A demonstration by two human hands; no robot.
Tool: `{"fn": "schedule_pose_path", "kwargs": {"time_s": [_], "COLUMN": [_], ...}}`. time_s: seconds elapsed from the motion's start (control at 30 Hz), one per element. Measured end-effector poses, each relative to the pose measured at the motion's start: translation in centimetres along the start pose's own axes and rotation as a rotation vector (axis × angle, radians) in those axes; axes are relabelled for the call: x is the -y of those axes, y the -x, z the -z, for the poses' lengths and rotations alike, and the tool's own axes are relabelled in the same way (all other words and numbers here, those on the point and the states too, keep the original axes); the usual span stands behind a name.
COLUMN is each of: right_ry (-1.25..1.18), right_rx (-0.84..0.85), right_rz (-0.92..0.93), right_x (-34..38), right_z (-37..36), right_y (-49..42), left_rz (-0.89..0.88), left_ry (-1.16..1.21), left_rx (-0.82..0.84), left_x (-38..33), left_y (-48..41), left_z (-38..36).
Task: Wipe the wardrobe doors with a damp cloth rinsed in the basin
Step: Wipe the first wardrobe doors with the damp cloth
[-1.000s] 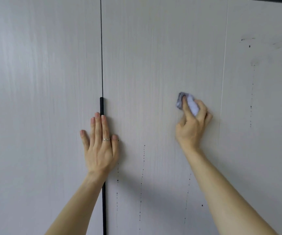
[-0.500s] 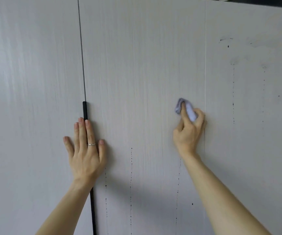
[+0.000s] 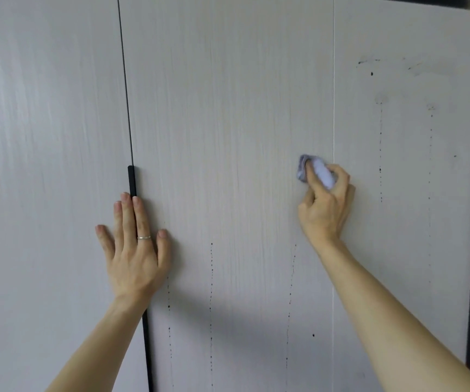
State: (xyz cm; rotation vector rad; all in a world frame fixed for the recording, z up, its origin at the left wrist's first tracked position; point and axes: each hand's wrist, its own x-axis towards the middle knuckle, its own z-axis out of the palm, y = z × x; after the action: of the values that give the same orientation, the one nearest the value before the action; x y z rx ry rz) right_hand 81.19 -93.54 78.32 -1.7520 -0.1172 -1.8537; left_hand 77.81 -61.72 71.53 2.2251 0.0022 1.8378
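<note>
One cloth (image 3: 317, 173) at fingertips (image 3: 309, 167) of right hand (image 3: 325, 206)

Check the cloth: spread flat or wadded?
Wadded. The cloth is a small crumpled ball, gripped by the right hand against the door.

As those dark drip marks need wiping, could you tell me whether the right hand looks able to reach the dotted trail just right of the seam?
Probably yes. The right hand grips the cloth against the wardrobe door right beside the seam, and nothing blocks the way across to the trail.
</note>
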Motion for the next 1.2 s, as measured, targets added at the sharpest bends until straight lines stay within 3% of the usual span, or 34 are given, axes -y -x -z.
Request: {"fn": "schedule_pose_path", "kwargs": {"time_s": [0.07,0.17,0.3,0.33,0.43,0.5,0.6,0.7,0.77,0.83,0.93,1.07,1.13,1.2], "right_ry": [-0.038,-0.08,-0.087,-0.097,-0.104,-0.077,-0.092,-0.096,-0.095,-0.163,-0.119,-0.165,-0.207,-0.218], "right_rx": [0.044,0.252,0.368,0.319,0.062,-0.041,0.072,0.401,0.499,0.431,0.19,0.092,0.166,0.361], "right_rz": [0.124,0.356,0.516,0.482,0.027,-0.157,-0.07,0.144,0.191,0.125,0.004,-0.133,-0.014,0.181], "right_x": [0.0,-0.4,-2.4,-2.9,-2.8,-1.7,-1.3,-3.3,-3.8,-3.5,-2.1,0.3,1.8,2.9], "right_z": [-0.5,0.1,0.5,0.5,0.3,0.1,0.3,2.6,4.1,4.5,3.9,2.3,1.7,1.8], "right_y": [4.9,13.3,11.6,9.8,6.1,7.1,13.9,19.7,19.5,16.9,11.7,9.9,13.5,17.0], "left_rz": [0.003,0.005,-0.008,-0.008,-0.005,-0.005,-0.005,-0.013,-0.022,-0.02,-0.022,-0.023,-0.021,-0.022], "left_ry": [0.003,0.011,0.011,0.011,0.009,0.013,0.03,0.02,0.021,0.027,0.024,0.014,0.033,0.028], "left_rx": [0.0,-0.002,0.019,0.017,0.009,0.01,0.002,-0.01,-0.005,-0.007,-0.01,-0.013,-0.001,-0.002], "left_x": [-0.1,-0.1,0.1,0.0,0.0,-0.1,-0.1,0.0,0.0,0.0,0.0,0.0,-0.1,-0.1], "left_y": [0.0,0.0,0.0,0.1,0.1,-0.1,-0.1,-0.1,-0.1,0.0,0.0,0.1,0.0,0.0], "left_z": [0.0,0.2,0.6,0.5,0.4,0.3,0.3,0.4,0.5,0.5,0.4,0.4,0.5,0.7]}}
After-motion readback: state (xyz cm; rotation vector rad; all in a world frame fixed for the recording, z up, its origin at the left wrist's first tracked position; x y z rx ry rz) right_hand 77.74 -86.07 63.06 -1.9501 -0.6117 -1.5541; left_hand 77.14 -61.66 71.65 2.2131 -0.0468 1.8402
